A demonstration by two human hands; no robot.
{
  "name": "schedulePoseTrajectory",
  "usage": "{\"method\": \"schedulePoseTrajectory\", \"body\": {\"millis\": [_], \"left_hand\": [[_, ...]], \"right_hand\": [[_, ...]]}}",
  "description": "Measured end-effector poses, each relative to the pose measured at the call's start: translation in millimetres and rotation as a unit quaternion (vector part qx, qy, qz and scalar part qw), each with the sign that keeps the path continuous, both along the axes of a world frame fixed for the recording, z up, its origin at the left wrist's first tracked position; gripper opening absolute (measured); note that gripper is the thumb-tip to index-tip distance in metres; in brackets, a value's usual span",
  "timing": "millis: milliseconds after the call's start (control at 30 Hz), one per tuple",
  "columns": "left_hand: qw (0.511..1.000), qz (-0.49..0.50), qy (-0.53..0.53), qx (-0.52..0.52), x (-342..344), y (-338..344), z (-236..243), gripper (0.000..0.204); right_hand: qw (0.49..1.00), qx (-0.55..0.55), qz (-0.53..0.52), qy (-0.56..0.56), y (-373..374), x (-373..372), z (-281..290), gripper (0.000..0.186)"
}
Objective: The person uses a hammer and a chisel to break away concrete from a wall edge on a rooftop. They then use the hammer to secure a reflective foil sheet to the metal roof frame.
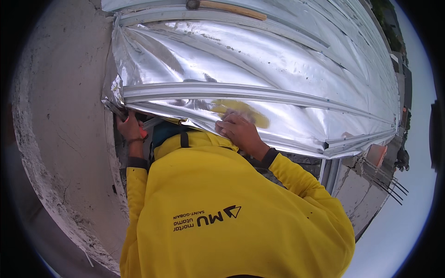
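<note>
My left hand [130, 129] is closed around a hand tool with a red handle [143, 133], at the left corner of a shiny silver foil sheet [278, 69]. Dark metal [114, 109] shows just beyond the fingers, but the tool's exact kind is hidden. On the near edge of the foil lies my right hand [241, 133], fingers bent and gripping the edge; its thumb is hidden. A light metal batten [222, 90] crosses the foil just beyond both hands.
A hammer [232, 8] with a wooden handle lies on the far battens. To the left rises a grey plastered wall [69, 102]. Broken masonry [361, 190] with protruding steel bars [394, 187] stands at the right, by a metal post [330, 173]. More battens [366, 139] run over the foil.
</note>
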State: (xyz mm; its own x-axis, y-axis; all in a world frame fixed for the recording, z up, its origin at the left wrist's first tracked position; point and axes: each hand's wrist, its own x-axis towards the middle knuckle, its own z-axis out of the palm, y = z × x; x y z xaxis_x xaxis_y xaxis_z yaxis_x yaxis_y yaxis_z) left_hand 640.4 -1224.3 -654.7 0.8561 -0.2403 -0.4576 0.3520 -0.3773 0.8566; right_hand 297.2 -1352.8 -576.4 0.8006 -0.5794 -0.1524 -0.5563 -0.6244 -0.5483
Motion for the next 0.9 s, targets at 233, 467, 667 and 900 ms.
{"method": "schedulePoseTrajectory", "body": {"millis": [233,467,667,900], "left_hand": [[0.995,0.041,0.082,-0.028,6,-7,-2,0.046],[0.993,-0.075,0.086,0.017,15,13,-4,0.032],[0.955,-0.135,0.222,-0.142,37,40,-43,0.018],[0.934,-0.051,0.257,-0.242,25,26,-42,0.01]], "right_hand": [[0.986,-0.118,-0.1,0.055,-4,22,-25,0.046],[0.988,-0.049,-0.149,0.002,4,-7,4,0.038],[0.985,-0.04,-0.165,0.033,17,-14,10,0.035],[0.984,-0.1,-0.143,-0.034,-33,15,41,0.02]]}}
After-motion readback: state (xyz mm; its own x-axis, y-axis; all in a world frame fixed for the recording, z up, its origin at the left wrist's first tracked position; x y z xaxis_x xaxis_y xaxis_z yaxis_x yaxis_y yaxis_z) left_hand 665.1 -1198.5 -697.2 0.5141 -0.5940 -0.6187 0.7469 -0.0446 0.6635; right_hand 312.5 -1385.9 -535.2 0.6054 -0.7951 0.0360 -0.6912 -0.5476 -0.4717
